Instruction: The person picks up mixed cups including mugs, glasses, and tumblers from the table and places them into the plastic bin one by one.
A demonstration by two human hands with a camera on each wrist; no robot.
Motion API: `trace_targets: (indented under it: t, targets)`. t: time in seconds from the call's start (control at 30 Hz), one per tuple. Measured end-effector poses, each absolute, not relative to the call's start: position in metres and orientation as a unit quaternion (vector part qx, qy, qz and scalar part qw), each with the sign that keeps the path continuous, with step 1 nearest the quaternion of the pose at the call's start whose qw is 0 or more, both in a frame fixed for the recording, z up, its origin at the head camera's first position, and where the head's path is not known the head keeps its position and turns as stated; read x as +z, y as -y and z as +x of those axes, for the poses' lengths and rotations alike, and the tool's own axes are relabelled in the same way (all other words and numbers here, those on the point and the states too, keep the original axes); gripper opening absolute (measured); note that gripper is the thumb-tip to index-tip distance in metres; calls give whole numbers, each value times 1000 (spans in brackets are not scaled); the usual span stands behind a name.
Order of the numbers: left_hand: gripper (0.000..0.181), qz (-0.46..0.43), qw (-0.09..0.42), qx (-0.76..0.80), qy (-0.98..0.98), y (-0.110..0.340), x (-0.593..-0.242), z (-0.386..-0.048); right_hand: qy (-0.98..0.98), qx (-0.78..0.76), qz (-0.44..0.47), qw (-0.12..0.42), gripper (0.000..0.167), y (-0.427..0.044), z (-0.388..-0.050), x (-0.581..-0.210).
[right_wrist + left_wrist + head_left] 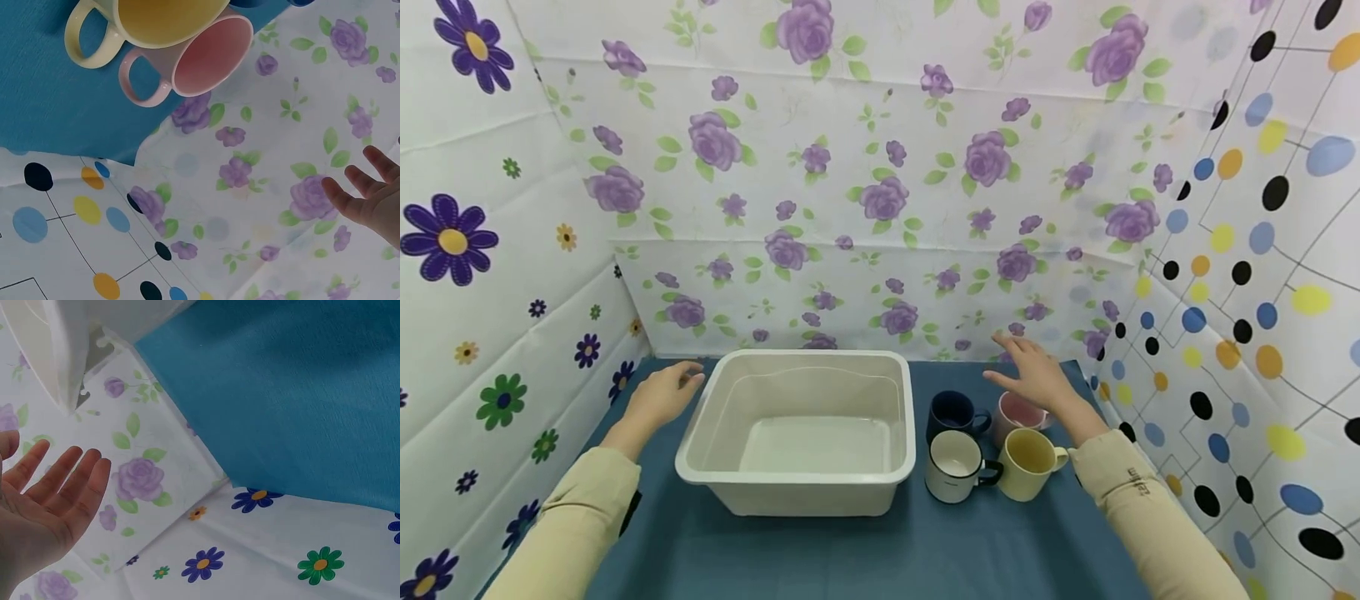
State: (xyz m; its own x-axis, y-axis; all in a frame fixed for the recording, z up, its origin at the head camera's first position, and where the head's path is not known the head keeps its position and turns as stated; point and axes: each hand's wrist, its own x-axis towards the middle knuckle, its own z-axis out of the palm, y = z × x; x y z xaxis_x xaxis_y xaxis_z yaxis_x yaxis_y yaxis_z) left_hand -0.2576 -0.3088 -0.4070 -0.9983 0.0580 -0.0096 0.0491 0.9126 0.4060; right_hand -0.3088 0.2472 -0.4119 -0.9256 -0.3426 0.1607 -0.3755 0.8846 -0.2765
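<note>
A cream plastic basin (797, 497) stands on the blue tablecloth in the head view. Just past its left rim hovers my left hand (661, 398), fingers relaxed and holding nothing. My right hand (1033, 377) is raised over the mugs with fingers spread, touching none of them. Four mugs cluster right of the basin: a dark blue mug (945, 429) and a pink mug (1002, 421) behind, a white mug (947, 479) with black handle and a yellow mug (1018, 479) in front. The right wrist view shows the pink mug (164, 69) beside the yellow mug (111, 28).
Blue cloth (820, 558) covers the table. Behind it rises a wall sheet with purple roses (880, 200). A flower-printed sheet (512, 325) borders the left side, and a dotted sheet (1247, 358) the right.
</note>
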Motion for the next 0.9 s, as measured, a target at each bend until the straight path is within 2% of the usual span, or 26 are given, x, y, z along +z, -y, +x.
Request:
trace_targets:
  t: [0.23, 0.63, 0.9]
  targets:
    - [47, 17, -1, 244, -970, 315, -407, -248, 963, 151, 214, 56, 68, -248, -309, -415]
    - [42, 19, 29, 260, -965, 315, -412, -236, 952, 211, 220, -7, 60, -245, -299, -425]
    - [51, -15, 120, 327, -937, 318, -412, -231, 942, 224, 248, -32, 51, -250, -291, -431]
